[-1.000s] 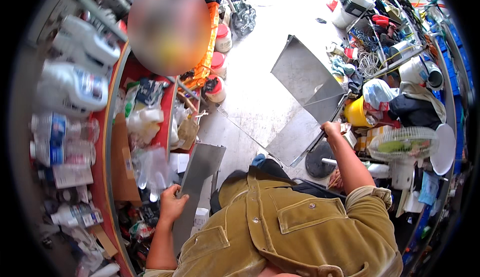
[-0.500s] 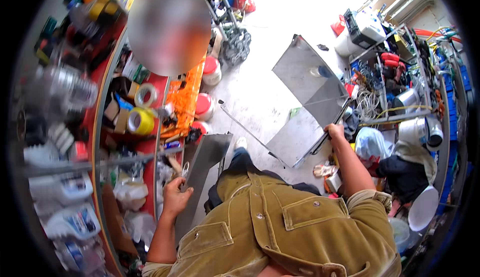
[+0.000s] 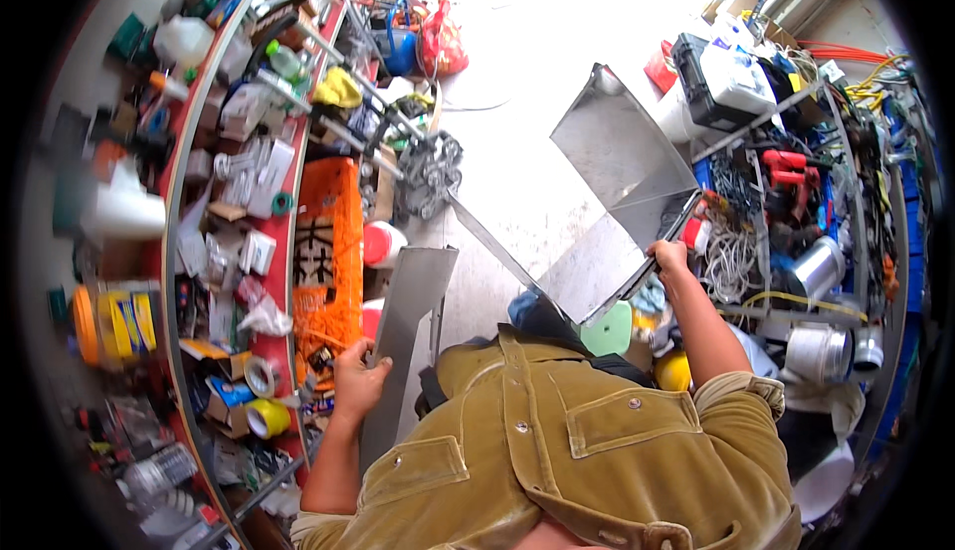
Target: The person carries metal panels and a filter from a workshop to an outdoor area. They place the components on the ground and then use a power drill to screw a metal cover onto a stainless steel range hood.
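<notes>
My left hand (image 3: 361, 381) is closed on the edge of a long grey sheet-metal panel (image 3: 416, 281), with the thumb lying on its face. This panel stands upright and tilted beside my left leg, and its lower part runs down along my jacket. With my right hand (image 3: 670, 256) I grip the dark edge of a bent, shiny sheet-metal piece (image 3: 622, 142). That piece has angled faces and a thin strip reaching left, and it hangs ahead of me over the pale floor. The fingertips under its edge are partly hidden.
Crowded shelves (image 3: 179, 202) line the left side, with an orange plastic crate (image 3: 328, 222) and red-lidded tubs (image 3: 382, 243) beside them. On the right stand a metal rack of tools and cables (image 3: 761, 202) and a black case (image 3: 708, 78). A green stool (image 3: 607, 331) is by my right leg.
I have moved forward between the shelves, still holding both metal pieces. The blurred person at upper left is out of view. A green stool and a yellow rounded object now show near my right leg.
</notes>
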Motion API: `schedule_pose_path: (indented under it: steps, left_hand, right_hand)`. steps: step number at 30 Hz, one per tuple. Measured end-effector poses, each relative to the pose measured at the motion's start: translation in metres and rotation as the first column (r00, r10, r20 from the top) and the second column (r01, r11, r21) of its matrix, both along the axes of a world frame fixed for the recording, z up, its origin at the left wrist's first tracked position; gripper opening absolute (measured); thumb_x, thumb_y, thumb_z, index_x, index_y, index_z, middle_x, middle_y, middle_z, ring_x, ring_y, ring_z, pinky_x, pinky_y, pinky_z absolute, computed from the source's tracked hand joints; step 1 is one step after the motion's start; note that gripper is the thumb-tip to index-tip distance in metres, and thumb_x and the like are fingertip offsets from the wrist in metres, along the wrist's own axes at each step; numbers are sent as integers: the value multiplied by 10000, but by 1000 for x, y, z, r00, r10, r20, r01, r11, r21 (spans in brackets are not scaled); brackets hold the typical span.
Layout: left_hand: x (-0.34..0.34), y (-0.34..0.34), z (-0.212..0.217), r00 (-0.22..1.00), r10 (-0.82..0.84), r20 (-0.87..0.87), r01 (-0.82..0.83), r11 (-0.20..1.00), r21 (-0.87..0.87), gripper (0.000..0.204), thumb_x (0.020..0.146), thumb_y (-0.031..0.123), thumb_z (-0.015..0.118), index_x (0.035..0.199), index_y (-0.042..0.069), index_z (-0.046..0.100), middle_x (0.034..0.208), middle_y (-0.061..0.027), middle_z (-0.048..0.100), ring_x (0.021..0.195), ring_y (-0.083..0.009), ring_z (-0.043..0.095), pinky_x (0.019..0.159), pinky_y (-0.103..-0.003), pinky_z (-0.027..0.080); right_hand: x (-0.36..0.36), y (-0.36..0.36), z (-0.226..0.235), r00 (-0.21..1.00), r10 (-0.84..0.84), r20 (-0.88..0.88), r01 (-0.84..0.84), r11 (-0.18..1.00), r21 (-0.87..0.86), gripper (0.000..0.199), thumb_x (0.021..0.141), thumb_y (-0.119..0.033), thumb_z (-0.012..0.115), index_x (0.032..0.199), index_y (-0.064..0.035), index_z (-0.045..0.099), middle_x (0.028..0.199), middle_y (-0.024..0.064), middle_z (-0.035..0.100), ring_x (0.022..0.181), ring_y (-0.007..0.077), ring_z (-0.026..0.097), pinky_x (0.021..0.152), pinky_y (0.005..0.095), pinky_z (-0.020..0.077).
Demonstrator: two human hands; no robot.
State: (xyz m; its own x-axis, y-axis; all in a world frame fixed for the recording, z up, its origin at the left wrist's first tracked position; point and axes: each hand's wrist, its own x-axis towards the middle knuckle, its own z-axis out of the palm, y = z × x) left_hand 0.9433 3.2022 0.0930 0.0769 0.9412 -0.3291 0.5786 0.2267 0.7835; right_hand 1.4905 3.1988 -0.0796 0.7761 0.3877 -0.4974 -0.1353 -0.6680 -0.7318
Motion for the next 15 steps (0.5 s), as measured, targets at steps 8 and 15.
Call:
schedule_pose_path:
  steps: [8, 15]
  left_hand:
    - [138, 216, 2, 997, 13, -76, -7, 997, 77, 137, 692, 27, 637, 806, -9, 571, 594, -52, 514, 523, -90, 449, 510, -256, 389]
    - [271, 439, -19, 1000, -27, 6, 27, 995, 100, 172, 675, 31, 645, 821, -17, 568, 625, -74, 532, 564, -113, 474, 539, -272, 410]
  right_hand:
    - [160, 216, 3, 996, -21, 91, 31, 994, -106, 103, 535, -9, 640, 581, 46, 567, 571, 104, 548, 446, 208, 504, 424, 339, 384]
    - [279, 412, 20, 986, -61, 157, 77, 992, -99, 125, 544, 25, 633, 634, 85, 570, 630, 146, 582, 516, 238, 555, 470, 367, 426]
